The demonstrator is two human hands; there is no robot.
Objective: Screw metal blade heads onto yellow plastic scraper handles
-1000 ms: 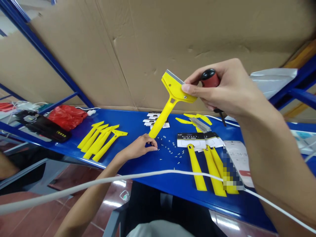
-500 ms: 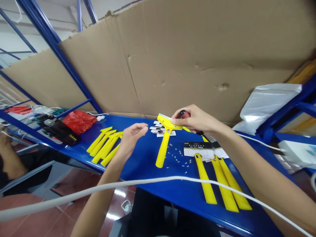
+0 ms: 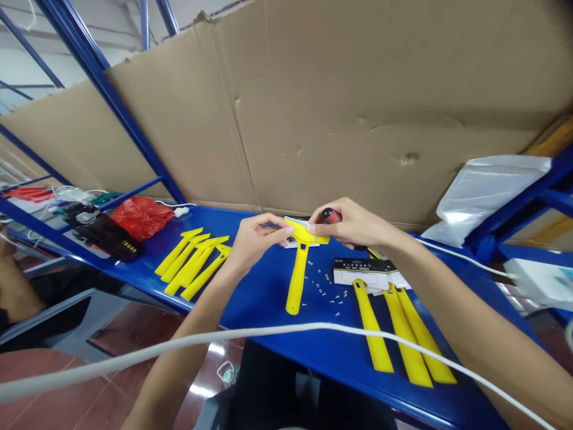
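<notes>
"Yellow, smooth plastic makes up the scraper with a long handle and a wide, angular head (image 3: 296, 280). What lies around it?"

"Blue, glossy surface (image 3: 259, 286) underneath, and a creased brown cardboard panel (image 3: 313, 119) behind. The scraper is held over the middle of the surface, head away from the person, handle pointing back toward the body."

"How many other yellow pieces?"

"Three flared yellow plastic handles (image 3: 407, 340) lie to the right, topped by overlapping black-and-white printed cards (image 3: 360, 276), at least two. On the left is a fanned row of bare yellow plastic handles (image 3: 192, 269); I make out at least four, but they overlap."

"And the specks between?"

"Tiny pale pieces (image 3: 338, 314), some thin like screws, others rounded. More than ten, too small to count surely."

"Anything soft?"

"One crumpled, shiny red plastic bag (image 3: 142, 218), just beside one bulky black object with yellow lettering (image 3: 105, 236). One smooth white cable (image 3: 268, 329) arcs across the foreground."

"Now the hands?"

"Both narrow. The left hand (image 3: 253, 239) closes thumb and fingers on the left end of the scraper's head. The right hand (image 3: 358, 224) pinches the head's upper right side, and a red tool handle with a rounded black end (image 3: 331, 215) is tucked in the same grip. Its lower fingers are partly hidden."
</notes>
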